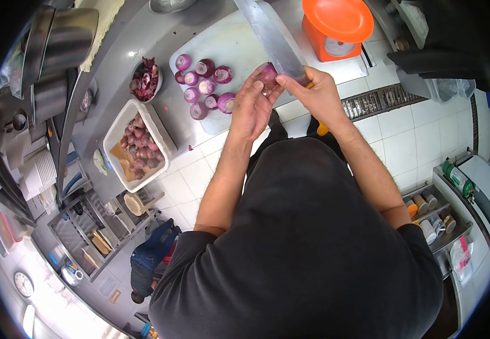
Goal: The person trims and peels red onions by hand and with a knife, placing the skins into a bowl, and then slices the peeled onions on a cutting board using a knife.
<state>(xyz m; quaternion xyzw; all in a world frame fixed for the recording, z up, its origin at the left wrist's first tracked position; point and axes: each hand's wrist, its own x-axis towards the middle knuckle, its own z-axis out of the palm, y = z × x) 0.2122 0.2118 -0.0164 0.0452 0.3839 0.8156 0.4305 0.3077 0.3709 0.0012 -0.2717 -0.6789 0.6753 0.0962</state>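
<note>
My left hand (250, 112) is closed around a red onion (267, 78), held above the near edge of a white cutting board (245, 42). In my right hand (319, 96) is a large knife (273, 42), its broad blade pointing up and to the left past the onion. Part of its yellow handle shows under the fingers. My right thumb reaches to the onion's side. Several peeled red onions (206, 86) with trimmed ends stand in a group on the left of the board.
Left of the board are a bowl of onion skins (145, 82) and a white bin (166, 148) of unpeeled red onions. An orange scale (335, 34) stands at the right. A floor drain (380, 100) lies beyond the counter edge. Another person (152, 257) is farther off, lower left.
</note>
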